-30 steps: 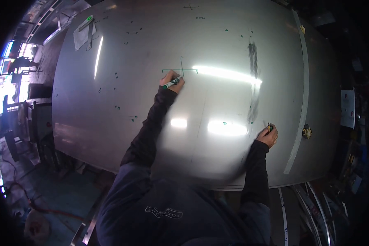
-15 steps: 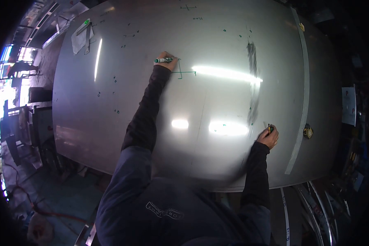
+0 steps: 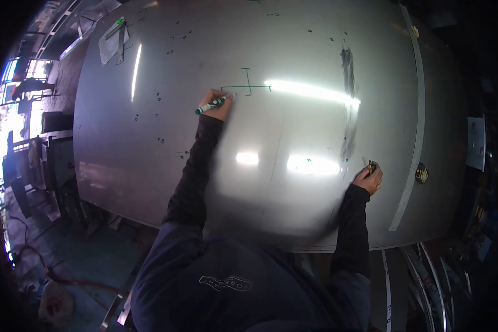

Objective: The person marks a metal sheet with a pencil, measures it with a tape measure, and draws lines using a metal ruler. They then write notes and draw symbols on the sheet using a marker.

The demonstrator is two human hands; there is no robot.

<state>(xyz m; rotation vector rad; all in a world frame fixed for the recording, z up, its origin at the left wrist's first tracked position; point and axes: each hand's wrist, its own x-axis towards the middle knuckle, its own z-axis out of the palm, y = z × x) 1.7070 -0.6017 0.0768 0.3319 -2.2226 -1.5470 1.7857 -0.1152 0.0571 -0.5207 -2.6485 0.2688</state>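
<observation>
My left hand [image 3: 220, 106] is closed around a white-and-green marker [image 3: 206, 107], its tip pointing right, just below a drawn green cross of lines [image 3: 249, 87]. This cross, with short end ticks, lies on a large shiny metal sheet [image 3: 293, 133]. Toward the right side of the sheet, my right hand [image 3: 371, 181] rests closed on a slim dark-and-yellow tool [image 3: 371, 167] that sticks up past the fingers. A black smudged streak [image 3: 347, 72] runs above that hand. Small green marks dot the surface on both sides.
Along the right lies a long metal straightedge [image 3: 418, 122], with a yellow-and-black tape measure [image 3: 421, 174] beside it. A metal square [image 3: 121, 47] sits over a white cloth or paper [image 3: 109, 46] at upper left. Metal strips [image 3: 426, 282] stand below the sheet's near edge.
My left hand has moved down and slightly left, away from the line. The cross's horizontal line now shows its left end with a tick. The view has shifted slightly.
</observation>
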